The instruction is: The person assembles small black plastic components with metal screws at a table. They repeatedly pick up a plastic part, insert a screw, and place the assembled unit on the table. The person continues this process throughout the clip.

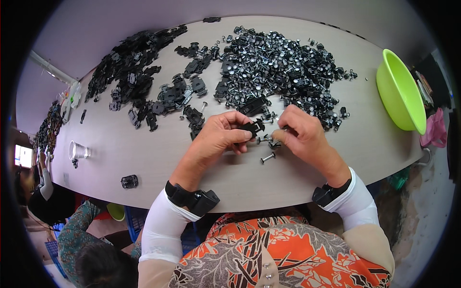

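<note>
My left hand (220,133) pinches a black plastic toy-car chassis (258,127) between thumb and fingers. Close to its right, my right hand (303,133) has thumb and fingertips pressed together; what they hold, if anything, is hidden. Several metal axles with small black wheels lie between and just below the hands, one loose wheel axle (268,158) being nearest to me. Beyond the hands rises a large heap of wheel axles (283,67). Another black chassis (253,105) rests at the heap's near edge.
A heap of black chassis (127,65) spreads across the far left. Left of me stand a clear cup (78,150) and a single black car piece (129,181). A lime-green basin (401,93) leans at the right, beside a pink bag (435,128). A co-worker (103,259) sits at lower left.
</note>
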Demonstrator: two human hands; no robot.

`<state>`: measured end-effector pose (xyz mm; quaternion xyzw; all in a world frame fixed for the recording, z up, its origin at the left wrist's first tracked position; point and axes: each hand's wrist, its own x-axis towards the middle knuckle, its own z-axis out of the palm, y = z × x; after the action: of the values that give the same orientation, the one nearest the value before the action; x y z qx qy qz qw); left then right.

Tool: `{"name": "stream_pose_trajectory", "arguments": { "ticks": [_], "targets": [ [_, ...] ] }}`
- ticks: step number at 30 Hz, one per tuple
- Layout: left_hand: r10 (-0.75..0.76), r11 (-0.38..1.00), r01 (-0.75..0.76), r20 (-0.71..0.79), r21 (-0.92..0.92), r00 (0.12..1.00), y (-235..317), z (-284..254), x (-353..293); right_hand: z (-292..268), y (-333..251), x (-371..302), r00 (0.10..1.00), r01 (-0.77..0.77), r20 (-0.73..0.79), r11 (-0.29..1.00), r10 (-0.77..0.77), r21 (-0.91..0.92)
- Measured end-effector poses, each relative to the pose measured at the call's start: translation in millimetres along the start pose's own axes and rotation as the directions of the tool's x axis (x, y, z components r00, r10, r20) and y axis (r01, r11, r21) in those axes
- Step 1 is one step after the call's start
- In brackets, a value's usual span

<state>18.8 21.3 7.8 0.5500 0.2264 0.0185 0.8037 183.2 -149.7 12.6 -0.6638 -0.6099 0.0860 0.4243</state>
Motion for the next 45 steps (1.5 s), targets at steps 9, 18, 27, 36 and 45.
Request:
{"name": "stream_pose_trajectory", "arguments": {
  "ticks": [9, 18, 27, 36, 45],
  "targets": [
    [0.0, 1.0, 0.001, 0.049, -0.013, 0.999, -4.9, 3.6, -1.0, 10.0, 1.9, 0.9, 0.991, 0.136, 0.009, 0.989, -0.136, 0.053],
    [0.088, 0.988, -0.108, -0.178, -0.107, 0.98, -1.3, -4.8, 2.7, 16.9, -5.2, 6.2, 0.952, 0.214, 0.243, 0.972, -0.185, -0.098],
    [0.022, 1.0, -0.024, -0.084, -0.021, 0.996, -0.7, -2.3, 0.9, 13.0, -10.1, 9.7, 0.978, 0.185, -0.082, 0.98, -0.191, -0.073],
    [-0.1, 0.974, 0.105, 0.036, -0.202, 0.994, -6.6, 3.5, -0.4, 20.3, -13.6, 5.4, 0.955, 0.297, 0.045, 0.948, -0.293, -0.112],
    [-0.021, 0.937, 0.034, 0.04, -0.348, 0.999, -11.7, 11.6, -7.5, 20.2, -12.3, 5.5, 0.926, 0.367, -0.08, 0.929, -0.369, -0.043]
  ]
}}
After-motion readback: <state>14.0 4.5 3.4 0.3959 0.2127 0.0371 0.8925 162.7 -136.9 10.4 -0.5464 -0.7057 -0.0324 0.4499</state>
